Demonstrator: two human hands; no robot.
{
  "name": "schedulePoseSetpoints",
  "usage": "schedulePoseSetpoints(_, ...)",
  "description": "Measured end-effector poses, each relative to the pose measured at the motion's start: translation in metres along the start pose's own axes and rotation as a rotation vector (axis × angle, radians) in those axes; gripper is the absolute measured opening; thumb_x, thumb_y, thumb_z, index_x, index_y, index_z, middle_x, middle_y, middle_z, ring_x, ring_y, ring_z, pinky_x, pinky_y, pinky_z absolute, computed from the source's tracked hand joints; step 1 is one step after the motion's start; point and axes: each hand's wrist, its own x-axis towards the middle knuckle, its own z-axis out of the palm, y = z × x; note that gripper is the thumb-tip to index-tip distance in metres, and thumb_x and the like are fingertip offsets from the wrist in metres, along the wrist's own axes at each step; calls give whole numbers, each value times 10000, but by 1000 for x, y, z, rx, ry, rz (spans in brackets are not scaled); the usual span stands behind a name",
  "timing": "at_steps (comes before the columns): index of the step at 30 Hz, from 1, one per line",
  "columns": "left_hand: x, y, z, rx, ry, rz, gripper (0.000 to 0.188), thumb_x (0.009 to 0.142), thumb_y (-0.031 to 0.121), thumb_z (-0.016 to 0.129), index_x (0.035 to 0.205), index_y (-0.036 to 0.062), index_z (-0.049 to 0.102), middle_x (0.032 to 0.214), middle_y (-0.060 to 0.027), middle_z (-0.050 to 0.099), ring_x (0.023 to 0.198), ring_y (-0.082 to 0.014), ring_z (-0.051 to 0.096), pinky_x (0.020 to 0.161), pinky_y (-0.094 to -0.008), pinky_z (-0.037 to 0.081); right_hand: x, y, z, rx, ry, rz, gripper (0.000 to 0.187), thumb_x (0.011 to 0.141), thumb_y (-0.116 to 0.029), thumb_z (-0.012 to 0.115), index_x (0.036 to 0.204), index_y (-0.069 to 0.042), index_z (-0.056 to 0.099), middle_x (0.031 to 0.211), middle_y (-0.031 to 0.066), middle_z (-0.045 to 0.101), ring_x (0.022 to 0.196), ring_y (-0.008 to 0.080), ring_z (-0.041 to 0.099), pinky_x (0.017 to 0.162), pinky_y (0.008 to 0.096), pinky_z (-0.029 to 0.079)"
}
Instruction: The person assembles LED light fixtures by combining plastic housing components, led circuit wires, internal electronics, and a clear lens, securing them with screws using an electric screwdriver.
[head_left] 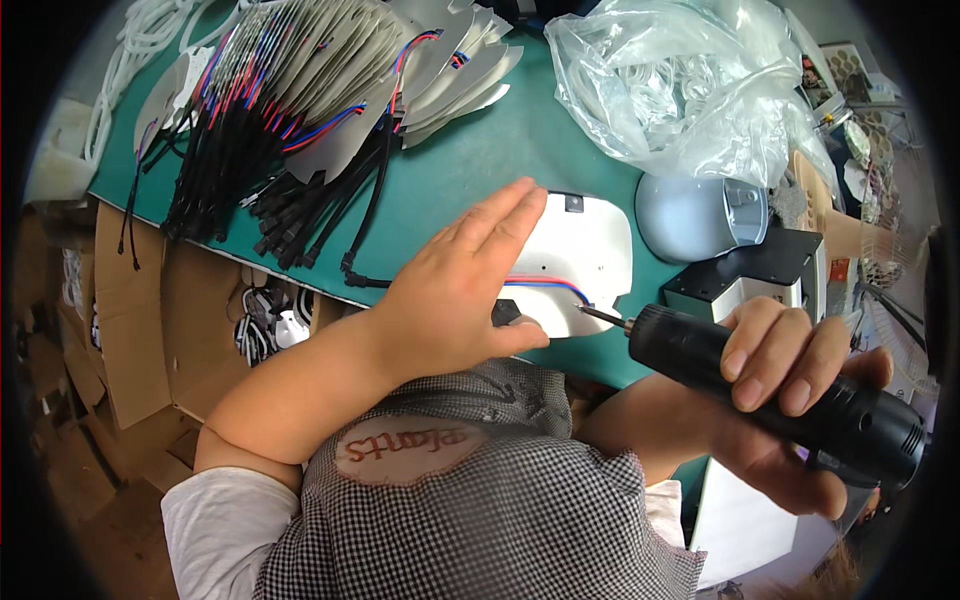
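Note:
A white panel (575,238) with rounded corners lies on the green table in front of me. Red and blue wires (548,281) run across it from a black cable at its left. My left hand (455,275) rests over the panel's left part, fingers stretched and thumb spread, hiding that side. Wrapped in the fingers of my right hand (785,385) is a black electric screwdriver (690,345). Its bit points left, with the tip at the panel's lower part, beside the wire ends. Whether the tip touches a screw is too small to tell.
Many thin grey-white plates (335,65) with black cables (225,165) are stacked at the far left. A clear plastic bag (680,90) stands at the far right, near a blue-grey rounded housing (690,215) and a black box (750,265). Cardboard boxes (135,320) stand left of the table.

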Motion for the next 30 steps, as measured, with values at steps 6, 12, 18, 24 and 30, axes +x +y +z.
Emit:
schedulePoseSetpoints(6, 9, -4, -6, -27, -102, 37, 1067, 595, 326, 838, 1420, -42, 271, 1459, -218, 298, 1318, -368, 361, 1087, -413, 321, -6, 15, 6, -83, -3, -17, 835, 757, -564, 701, 1362, -64, 415, 831, 29, 511, 596, 142, 543, 544, 281, 451)
schedulePoseSetpoints(12, 10, -5, -2, -38, -81, 47, 1073, 580, 324, 850, 1422, -6, 273, 1441, -212, 316, 1294, -385, 382, 1085, -463, 326, -12, 22, 3, -147, 13, -12, 813, 754, -540, 724, 1351, -89, 405, 829, 24, 527, 593, 138, 558, 539, 280, 467)
schedulePoseSetpoints(18, 17, -9, -4, -42, -130, 18, 1057, 581, 298, 853, 1428, 26, 283, 1432, -200, 327, 1321, -383, 348, 1084, -449, 329, -12, 26, -1, -167, 61, -16, 794, 746, -528, 738, 1333, -94, 427, 815, 18, 544, 591, 133, 575, 528, 265, 484)
schedulePoseSetpoints(24, 20, -8, -9, -36, -134, 24, 1044, 577, 284, 851, 1420, 21, 295, 1419, -192, 347, 1309, -380, 362, 1083, -438, 334, -10, 33, -4, -122, 30, 30, 802, 745, -520, 741, 1354, -115, 413, 814, 19, 544, 586, 135, 571, 521, 267, 483)
schedulePoseSetpoints(30, 17, -10, -11, -41, -95, 30, 1028, 576, 329, 844, 1401, -2, 327, 1388, -200, 400, 1293, -373, 391, 1068, -429, 346, -8, 36, 3, -147, -23, 69, 833, 745, -542, 735, 1378, -138, 376, 810, 37, 540, 586, 150, 568, 528, 281, 482)
